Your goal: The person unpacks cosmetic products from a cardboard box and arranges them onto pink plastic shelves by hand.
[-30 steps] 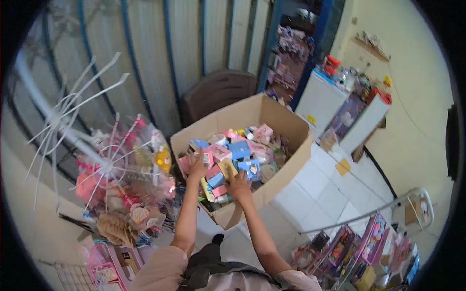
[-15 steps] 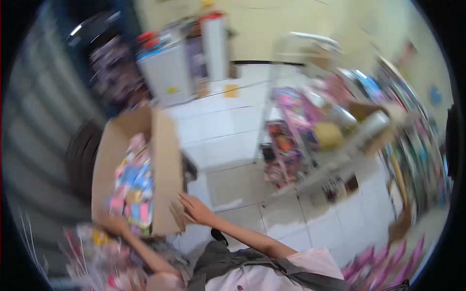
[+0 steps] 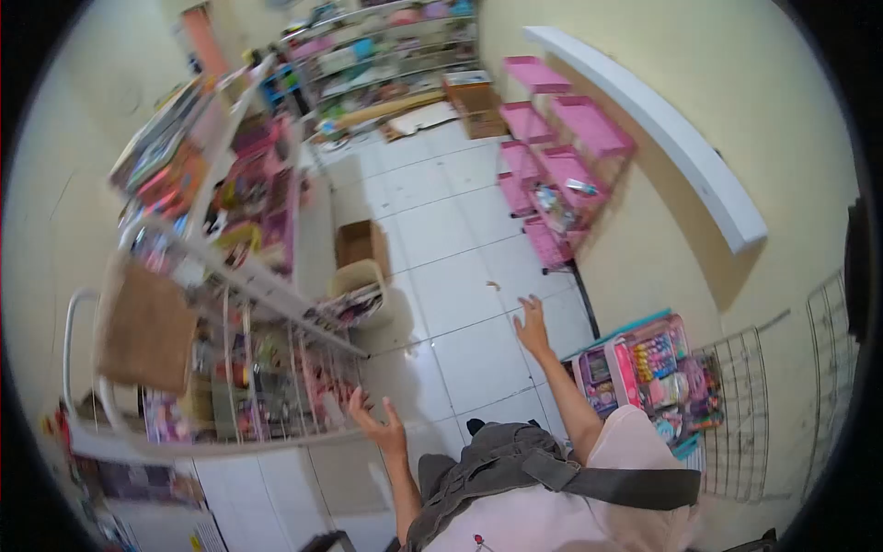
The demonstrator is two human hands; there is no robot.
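Observation:
My left hand is raised in front of my body with its fingers spread, holding nothing. Closest to it is the end of a white wire display rack filled with small packaged goods. My right hand reaches forward over the tiled floor, fingers apart and nothing in them. Right of that forearm sits a pink and teal case of colourful small items, by the wall. No box shows at either hand.
Pink tiered trolleys line the right wall beneath a white wall shelf. A cream bin and an open cardboard box stand beside the rack. Stocked shelves fill the back, with another carton. Wire grids lean at right.
My view has swung round to another part of the room. The cardboard box of colourful packets between my hands is out of sight; both hands are now raised and free.

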